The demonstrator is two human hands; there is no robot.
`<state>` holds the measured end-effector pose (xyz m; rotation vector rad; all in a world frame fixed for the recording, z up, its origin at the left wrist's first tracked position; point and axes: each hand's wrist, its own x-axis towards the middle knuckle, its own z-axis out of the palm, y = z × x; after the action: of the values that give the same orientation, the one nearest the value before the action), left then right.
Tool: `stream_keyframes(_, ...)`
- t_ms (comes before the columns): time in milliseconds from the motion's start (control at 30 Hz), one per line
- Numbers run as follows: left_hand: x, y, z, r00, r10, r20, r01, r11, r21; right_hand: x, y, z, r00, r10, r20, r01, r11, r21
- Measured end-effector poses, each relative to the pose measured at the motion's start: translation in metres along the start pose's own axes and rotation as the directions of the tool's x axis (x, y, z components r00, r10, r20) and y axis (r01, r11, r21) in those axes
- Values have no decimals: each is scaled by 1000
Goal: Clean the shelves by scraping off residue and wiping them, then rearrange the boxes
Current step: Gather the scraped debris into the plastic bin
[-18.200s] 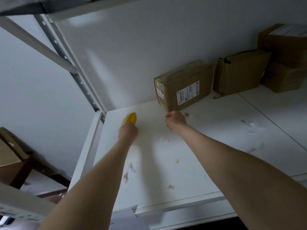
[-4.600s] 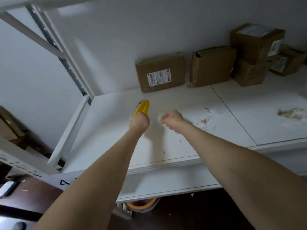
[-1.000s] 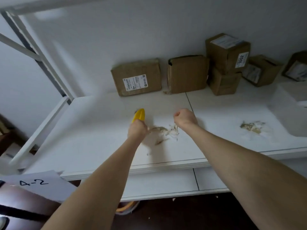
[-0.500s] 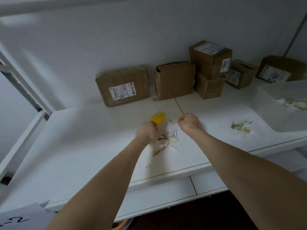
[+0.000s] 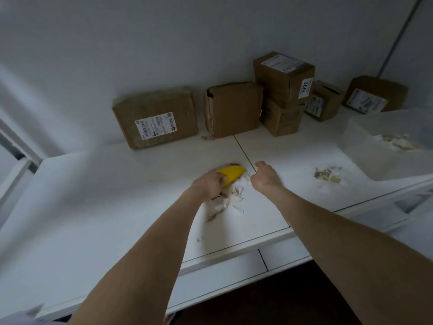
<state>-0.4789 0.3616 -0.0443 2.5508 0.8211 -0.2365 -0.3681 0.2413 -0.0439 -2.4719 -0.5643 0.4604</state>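
My left hand (image 5: 209,185) grips the yellow scraper (image 5: 230,174), its far end low over the white shelf (image 5: 93,195) beside the seam between two panels. A heap of scraped residue (image 5: 228,199) lies just near of the scraper, under my wrist. My right hand (image 5: 264,178) is clenched into a fist just right of it, with nothing visible inside. Another patch of residue (image 5: 328,175) sits further right, near a clear plastic tub (image 5: 386,146). Cardboard boxes (image 5: 155,117) line the far wall.
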Motion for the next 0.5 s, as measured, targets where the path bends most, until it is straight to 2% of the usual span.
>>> stream_keyframes(133,-25,-5,-3,995,55,83,-46,993,-106,-9,-4,4,997,-18,76,22,999,-48)
stream_keyframes(167,-30,-7,-5,996,46,79,-34,989,-147,-11,-6,4,995,-33,95,37,998,-44)
stream_keyframes(233,-41,-14,-10,1000,10,-21,-14,985,-170,-14,-9,2,991,-61,115,65,997,-30)
stream_keyframes(367,-60,-37,-16,945,-215,-247,189,974,-122,-22,-12,-2,987,-76,141,80,996,-27)
stream_keyframes(433,-64,-47,-11,903,-361,-234,328,929,-169,-26,-12,-2,984,-79,162,86,995,-40)
stream_keyframes(500,-67,-48,0,886,-423,-191,389,901,-190,-32,-11,1,976,-83,201,96,994,-58)
